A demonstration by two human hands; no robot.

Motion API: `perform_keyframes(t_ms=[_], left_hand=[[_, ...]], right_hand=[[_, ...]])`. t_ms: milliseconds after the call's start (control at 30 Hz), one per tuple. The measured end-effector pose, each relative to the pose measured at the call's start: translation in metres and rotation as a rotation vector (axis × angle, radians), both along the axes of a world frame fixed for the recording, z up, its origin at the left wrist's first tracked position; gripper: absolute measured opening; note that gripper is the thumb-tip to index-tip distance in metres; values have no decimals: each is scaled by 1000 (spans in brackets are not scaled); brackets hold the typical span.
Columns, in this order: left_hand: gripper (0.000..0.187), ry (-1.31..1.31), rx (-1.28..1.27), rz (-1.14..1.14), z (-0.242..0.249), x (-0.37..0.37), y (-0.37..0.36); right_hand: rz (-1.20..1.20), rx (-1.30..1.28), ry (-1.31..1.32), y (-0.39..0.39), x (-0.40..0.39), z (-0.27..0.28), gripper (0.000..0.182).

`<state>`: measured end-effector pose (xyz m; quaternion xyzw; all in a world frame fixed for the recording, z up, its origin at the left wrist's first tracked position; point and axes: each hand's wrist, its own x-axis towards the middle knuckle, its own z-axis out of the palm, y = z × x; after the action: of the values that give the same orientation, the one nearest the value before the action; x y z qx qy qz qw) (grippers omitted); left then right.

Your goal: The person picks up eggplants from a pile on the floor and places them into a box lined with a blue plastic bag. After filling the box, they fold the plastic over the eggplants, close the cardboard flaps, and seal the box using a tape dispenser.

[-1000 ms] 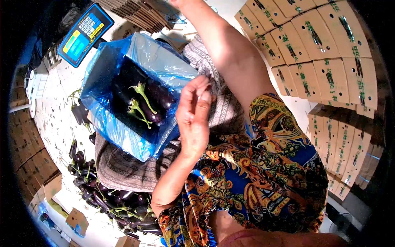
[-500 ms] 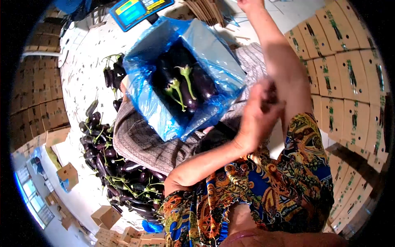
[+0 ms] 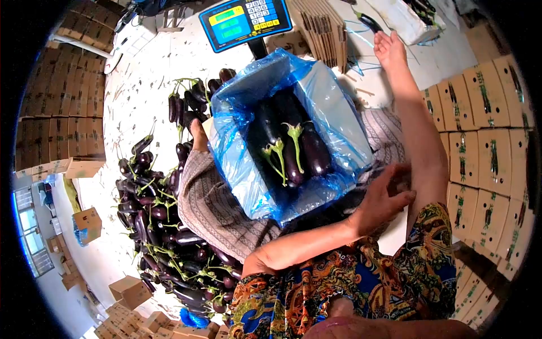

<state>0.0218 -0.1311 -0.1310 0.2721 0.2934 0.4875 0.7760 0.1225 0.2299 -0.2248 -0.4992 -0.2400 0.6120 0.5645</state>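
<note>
Head view. Your right hand [image 3: 390, 51] is out at the end of a long forward reach, palm showing, fingers spread loosely. Fingertips come right up to a lone eggplant [image 3: 370, 23] on the pale floor [image 3: 147, 68]; can't tell if skin meets skin there. A white block [image 3: 402, 20] with more eggplants on top sits just beyond.

Your left hand [image 3: 381, 200] is drawn back near your body, beside the right forearm. Fingers half curled, thumb standing apart from them; the hollow is in shadow, so can't tell whether anything lies in it. It is clear of the box [image 3: 333, 101], just off its near right corner.

Box stands in front of you between your knees, tilted in view, blue plastic [image 3: 248, 198] lining it and folded over the rim. Inside: several dark eggplants [image 3: 314, 150] lying side by side, two green stems uppermost, toward the near end.

Scale display [image 3: 245, 22] lit, just past the box's far edge. Flattened cardboard [image 3: 322, 34] stacked to its right. Big heap of eggplants [image 3: 186, 254] on the floor, left of your patterned trousers [image 3: 209, 209]. Printed cartons [image 3: 474, 101] piled high, far right.
</note>
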Motion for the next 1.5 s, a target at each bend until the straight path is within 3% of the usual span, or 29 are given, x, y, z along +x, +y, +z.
perform_keyframes(t_ms=[100,167,233,300,367,400,433,500,533,633,667,700,767,800,967,1100,1133,1233,1367,1400,1500], left_hand=[[26,-109,13,-232,0,-15,-19],[21,35,139,-279,-3,-42,-22],[19,199,126,-159,11,-81,-23],[8,388,184,160,3,-123,-20],[9,367,-17,307,1,-171,-7],[10,486,-28,419,-3,-194,-2],[12,604,-38,528,-6,-217,4],[21,834,-9,567,-13,-261,23],[26,915,-4,587,-17,-280,33],[44,1046,-12,484,-52,-333,57],[48,1065,-24,405,-70,-351,61],[49,1136,-113,291,-79,-361,67],[51,1166,-70,292,-95,-361,72],[51,1104,-68,265,-100,-361,70],[48,995,-115,213,-78,-350,73],[48,969,-75,326,-78,-370,66],[46,1033,-33,339,-74,-372,65],[46,999,-34,442,-70,-377,58],[41,1009,-47,463,-58,-373,52],[40,989,-41,447,-54,-370,52],[40,992,-17,424,-55,-365,50]], right_hand=[[52,8,-71,-3,2,-4,47],[155,-11,-180,-3,2,-11,40],[327,-13,-358,-4,1,-18,36],[464,-27,-477,-20,-17,-9,35],[646,10,-621,-32,-32,-2,40],[772,34,-709,-37,-38,2,51],[837,59,-768,-43,-47,7,47],[969,102,-888,-59,-68,18,39],[966,148,-821,-82,-77,37,42],[1331,264,-899,-85,-104,47,62],[1245,276,-863,-90,-103,31,59],[1312,313,-934,-90,-109,35,59],[1444,384,-1082,-90,-124,48,59],[1349,646,-1310,-80,-118,15,59],[1260,538,-1146,-92,-126,33,56],[1181,409,-1096,-88,-126,44,51],[1053,434,-1080,-90,-129,44,46],[1089,490,-1110,-102,-133,76,42],[1289,855,-1175,-133,-143,74,28],[1356,846,-1172,-140,-146,73,27],[1368,1050,-1021,-160,-145,58,26]])
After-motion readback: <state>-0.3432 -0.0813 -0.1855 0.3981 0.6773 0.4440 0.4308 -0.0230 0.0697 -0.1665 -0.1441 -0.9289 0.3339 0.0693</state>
